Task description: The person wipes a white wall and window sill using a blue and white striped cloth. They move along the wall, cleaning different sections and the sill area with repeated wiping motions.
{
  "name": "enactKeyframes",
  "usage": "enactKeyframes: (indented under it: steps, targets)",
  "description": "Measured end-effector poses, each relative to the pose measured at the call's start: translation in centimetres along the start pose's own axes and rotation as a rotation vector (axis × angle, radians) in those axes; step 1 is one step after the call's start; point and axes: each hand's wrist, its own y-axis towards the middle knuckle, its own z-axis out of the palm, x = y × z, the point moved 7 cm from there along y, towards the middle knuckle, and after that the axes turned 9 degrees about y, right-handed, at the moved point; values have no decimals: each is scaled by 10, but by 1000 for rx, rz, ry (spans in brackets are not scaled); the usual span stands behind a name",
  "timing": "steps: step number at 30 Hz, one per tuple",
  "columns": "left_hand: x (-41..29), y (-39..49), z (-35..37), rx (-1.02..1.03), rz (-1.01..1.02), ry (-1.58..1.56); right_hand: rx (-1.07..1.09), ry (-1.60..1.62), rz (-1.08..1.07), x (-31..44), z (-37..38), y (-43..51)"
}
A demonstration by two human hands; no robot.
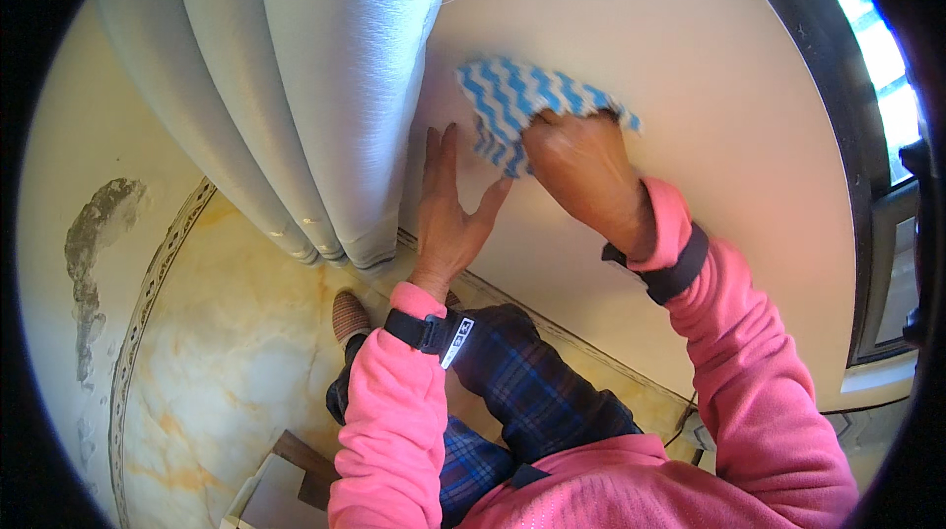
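My right hand [580, 163] grips a cloth [510, 100] with blue and white zigzag stripes. The cloth is spread against the pale wall [665, 49], and its edges look slightly blurred. To the left, my left hand [451, 204] has its fingers apart and holds nothing. Its fingertips are at the wall beside the edge of the pale curtain [347, 86], and its thumb comes close to the cloth's lower corner. Whether the left palm presses on the wall cannot be seen.
The curtain hangs in deep folds down to the marble-look tiles [222, 322]. A dark-framed window [820, 86] is at the right. Peeling plaster [92, 256] marks the left wall. At the bottom left stands a white and brown object [281, 485], partly cut off.
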Motion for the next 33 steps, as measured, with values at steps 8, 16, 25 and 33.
enactKeyframes:
  steps: [8, 16, 25, 33]
  targets:
    - [0, -7, 4, 32, 32, 97, 121, -59, 127, -11, 9, -110]
    - [9, -13, 16, 19, 36, 176, 136, -16, 177, -7, 43, -175]
    - [12, -16, 21, 69, -43, 179, 189, 222, 255, 1, 94, -124]
    - [15, -17, 17, 34, -13, 224, 81, 154, 214, 15, 118, -82]
